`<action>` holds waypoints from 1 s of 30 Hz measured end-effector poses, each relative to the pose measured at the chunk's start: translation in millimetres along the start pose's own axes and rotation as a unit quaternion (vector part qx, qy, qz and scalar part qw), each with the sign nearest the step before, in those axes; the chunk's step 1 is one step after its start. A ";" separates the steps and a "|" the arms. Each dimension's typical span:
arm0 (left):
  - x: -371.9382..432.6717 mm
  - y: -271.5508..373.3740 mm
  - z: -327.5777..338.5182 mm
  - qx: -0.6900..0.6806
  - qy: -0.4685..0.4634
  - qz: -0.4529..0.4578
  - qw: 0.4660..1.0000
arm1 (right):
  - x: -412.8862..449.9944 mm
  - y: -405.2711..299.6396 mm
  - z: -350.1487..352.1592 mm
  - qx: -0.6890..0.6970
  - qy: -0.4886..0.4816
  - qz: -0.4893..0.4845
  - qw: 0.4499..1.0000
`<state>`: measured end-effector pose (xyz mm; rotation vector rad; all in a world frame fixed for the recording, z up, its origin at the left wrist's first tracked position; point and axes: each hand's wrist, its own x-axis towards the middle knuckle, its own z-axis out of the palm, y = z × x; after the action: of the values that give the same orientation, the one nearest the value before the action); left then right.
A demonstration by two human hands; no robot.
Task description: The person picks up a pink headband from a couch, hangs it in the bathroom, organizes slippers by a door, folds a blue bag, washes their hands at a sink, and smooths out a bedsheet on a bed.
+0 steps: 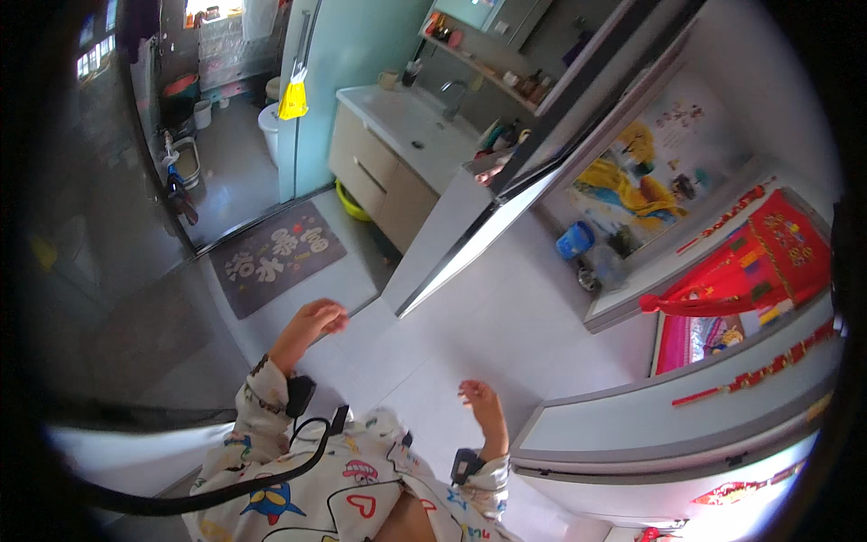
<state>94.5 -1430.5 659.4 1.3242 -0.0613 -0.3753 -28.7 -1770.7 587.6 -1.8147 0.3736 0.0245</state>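
My left hand [314,326] is raised over the pale tiled floor [433,339], near the corner of a grey doormat [278,257]. Its fingers are slightly curled and hold nothing that I can see. Lower and to the right, my right hand [482,401] hangs in the air with loosely bent fingers, touching nothing. Each wrist wears a black strapped device. Ahead stands a washbasin counter [399,115] with a tap [452,95] over a beige cabinet [383,173].
A door edge [467,237] juts in from the right of the cabinet. Dark glass panels [101,237] stand at left. A yellow-green basin [351,201] lies under the cabinet. A blue bin [574,240] and a red door curtain [752,264] are at right.
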 end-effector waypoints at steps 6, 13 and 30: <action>86.6 22.0 -51.3 0.016 -0.021 -0.021 0.999 | 122.0 -47.7 35.8 -0.008 -0.061 -0.010 0.998; 182.2 61.9 -114.8 -0.029 0.122 -0.020 0.992 | 281.3 -82.5 120.8 -0.006 -0.201 -0.054 0.978; 458.9 137.0 -189.5 -0.022 -0.016 -0.106 0.994 | 456.6 -209.7 161.3 -0.014 -0.074 0.088 0.993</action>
<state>605.4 -1365.6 665.2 1.2847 0.0609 -0.5757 488.2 -1680.4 643.3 -1.7903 0.4278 0.2854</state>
